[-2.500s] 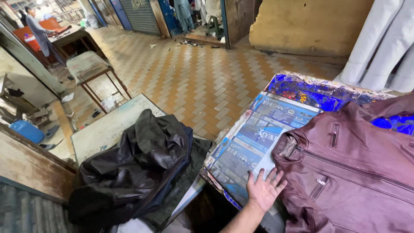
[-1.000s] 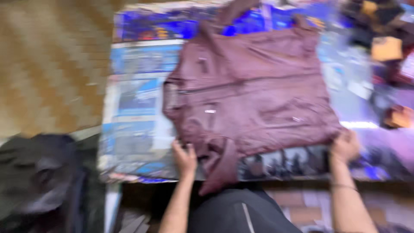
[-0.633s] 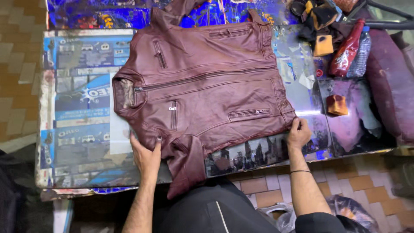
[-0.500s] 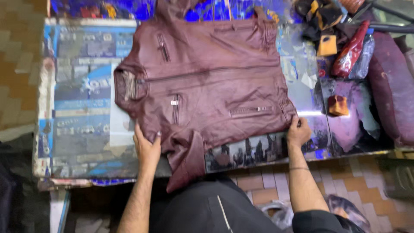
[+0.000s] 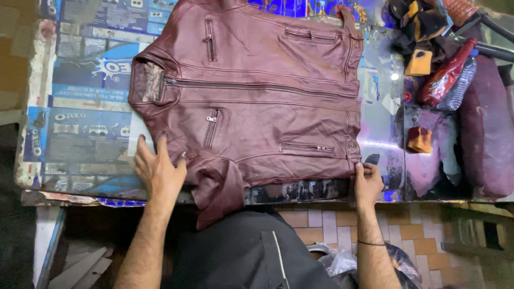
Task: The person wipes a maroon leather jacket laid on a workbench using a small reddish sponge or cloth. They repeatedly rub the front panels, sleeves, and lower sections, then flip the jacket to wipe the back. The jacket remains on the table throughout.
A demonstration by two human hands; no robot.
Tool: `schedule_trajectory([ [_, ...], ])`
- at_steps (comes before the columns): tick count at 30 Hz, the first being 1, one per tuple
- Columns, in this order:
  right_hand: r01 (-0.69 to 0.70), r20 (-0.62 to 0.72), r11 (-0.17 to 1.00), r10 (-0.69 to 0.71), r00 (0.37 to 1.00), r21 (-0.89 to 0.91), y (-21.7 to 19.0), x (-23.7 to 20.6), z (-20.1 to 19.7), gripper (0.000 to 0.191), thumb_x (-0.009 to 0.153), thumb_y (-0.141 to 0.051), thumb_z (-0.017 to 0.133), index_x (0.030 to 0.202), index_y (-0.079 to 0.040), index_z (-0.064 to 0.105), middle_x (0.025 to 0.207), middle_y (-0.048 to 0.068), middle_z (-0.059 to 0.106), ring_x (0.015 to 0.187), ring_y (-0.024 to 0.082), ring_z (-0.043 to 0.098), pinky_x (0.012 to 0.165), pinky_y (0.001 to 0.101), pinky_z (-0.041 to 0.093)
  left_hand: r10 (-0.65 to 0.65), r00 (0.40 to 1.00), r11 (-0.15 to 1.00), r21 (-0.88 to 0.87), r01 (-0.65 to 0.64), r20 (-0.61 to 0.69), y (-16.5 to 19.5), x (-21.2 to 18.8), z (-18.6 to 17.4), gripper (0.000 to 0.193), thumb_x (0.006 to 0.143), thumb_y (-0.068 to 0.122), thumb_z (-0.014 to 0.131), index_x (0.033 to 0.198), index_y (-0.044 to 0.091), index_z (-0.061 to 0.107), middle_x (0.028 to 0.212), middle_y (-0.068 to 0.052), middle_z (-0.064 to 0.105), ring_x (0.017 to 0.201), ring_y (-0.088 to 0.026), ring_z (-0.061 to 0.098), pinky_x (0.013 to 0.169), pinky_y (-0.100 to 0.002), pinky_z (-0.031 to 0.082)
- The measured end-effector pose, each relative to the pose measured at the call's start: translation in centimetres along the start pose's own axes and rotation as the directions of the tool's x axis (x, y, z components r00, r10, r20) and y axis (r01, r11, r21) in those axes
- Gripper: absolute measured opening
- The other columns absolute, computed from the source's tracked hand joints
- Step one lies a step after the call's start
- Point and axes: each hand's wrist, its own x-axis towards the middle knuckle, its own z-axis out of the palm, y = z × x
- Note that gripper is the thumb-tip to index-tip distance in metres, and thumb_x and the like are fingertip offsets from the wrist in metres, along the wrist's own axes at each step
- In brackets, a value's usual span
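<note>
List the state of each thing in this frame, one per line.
Jacket: maroon leather, spread flat face up, front zip closed, one sleeve hanging over the table edge.
Left hand: flat, fingers spread, pressing the jacket's shoulder corner.
Right hand: pinching the jacket's hem corner.
Table: covered in printed blue wrapper sheets.
Bottle: red, lying on its side.
Sponges: orange, stained, loose on the table.

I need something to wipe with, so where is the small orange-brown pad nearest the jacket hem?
In the head view, the small orange-brown pad lies on the table's right side, just beyond the maroon leather jacket hem, up-right of the right hand.
</note>
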Motion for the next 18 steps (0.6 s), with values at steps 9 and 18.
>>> schedule_trajectory([
  [9,0.565,0.082,0.825,-0.563,0.823,-0.006,-9.8,3.0,4.6,0.053,0.102,-0.015,0.067,0.151,-0.003,0.051,0.156,0.022,0.05,0.144,0.041,0.047,0.121,0.0464,0.036,0.689,0.725,0.705,-0.22,-0.674,-0.012,17.9,2.1,8.6,0.044,0.088,0.012,0.066,0.131,0.001,0.064,0.15,-0.022,0.051,0.148,-0.044,0.038,0.125,-0.061,0.027],
  [18,0.75,0.554,0.598,-0.537,0.636,-0.282,-12.0,7.9,10.3,0.084,0.092,-0.058,0.057,0.162,-0.017,0.033,0.171,0.014,0.021,0.159,0.036,0.01,0.12,0.0673,-0.005,0.672,0.665,0.706,-0.009,-0.709,0.326,18.2,8.8,14.5,0.082,0.084,0.057,0.068,0.153,0.019,0.047,0.165,-0.014,0.028,0.154,-0.039,0.016,0.12,-0.067,0.01],
])
